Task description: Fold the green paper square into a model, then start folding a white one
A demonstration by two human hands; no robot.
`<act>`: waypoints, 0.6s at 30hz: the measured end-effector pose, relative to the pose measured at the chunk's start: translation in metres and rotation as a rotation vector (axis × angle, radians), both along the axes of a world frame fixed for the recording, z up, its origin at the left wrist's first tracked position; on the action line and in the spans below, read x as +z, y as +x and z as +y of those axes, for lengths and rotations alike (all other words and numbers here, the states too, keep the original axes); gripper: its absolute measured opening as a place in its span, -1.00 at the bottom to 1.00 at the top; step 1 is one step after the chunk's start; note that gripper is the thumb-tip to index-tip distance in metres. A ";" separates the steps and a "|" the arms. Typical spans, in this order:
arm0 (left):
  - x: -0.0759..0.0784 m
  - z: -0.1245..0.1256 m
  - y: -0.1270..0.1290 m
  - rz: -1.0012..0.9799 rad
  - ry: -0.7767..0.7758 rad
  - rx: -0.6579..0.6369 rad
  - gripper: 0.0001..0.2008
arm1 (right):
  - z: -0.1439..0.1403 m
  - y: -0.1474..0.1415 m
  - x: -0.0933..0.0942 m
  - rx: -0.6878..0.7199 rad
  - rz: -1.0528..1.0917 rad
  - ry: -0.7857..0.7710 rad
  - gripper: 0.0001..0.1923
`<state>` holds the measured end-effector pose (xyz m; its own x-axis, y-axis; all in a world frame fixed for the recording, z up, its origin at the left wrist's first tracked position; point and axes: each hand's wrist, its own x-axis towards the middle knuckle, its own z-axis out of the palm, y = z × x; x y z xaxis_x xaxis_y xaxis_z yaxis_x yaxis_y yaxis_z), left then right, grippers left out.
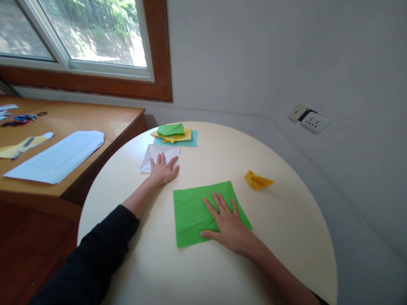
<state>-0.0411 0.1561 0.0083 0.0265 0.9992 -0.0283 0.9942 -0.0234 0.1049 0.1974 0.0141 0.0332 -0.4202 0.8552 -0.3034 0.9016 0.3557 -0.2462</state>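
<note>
A green paper square (190,212) lies flat on the round cream table (286,237). My right hand (227,224) rests palm down on its right half, fingers spread. My left hand (163,169) lies flat on a folded white paper (155,152) further back and to the left. A small folded yellow paper boat (257,181) stands to the right of the green square, apart from both hands.
A stack of folded green, yellow and teal papers (174,134) sits at the table's far edge. A wooden desk (104,123) at left carries a large white sheet (57,156) and pens. A wall socket (313,120) is at right. A window (82,34) is behind.
</note>
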 end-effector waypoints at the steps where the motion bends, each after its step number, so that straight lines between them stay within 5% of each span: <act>1: 0.000 0.000 0.000 0.000 -0.001 -0.002 -0.43 | 0.000 0.000 0.000 0.002 0.001 0.006 -0.09; 11: -0.001 -0.004 0.001 -0.056 0.098 0.019 -0.42 | 0.000 -0.002 -0.005 -0.014 0.045 0.057 -0.12; 18: 0.011 -0.008 0.005 -0.092 0.576 -0.056 -0.60 | 0.001 -0.007 -0.009 -0.092 0.098 0.079 -0.13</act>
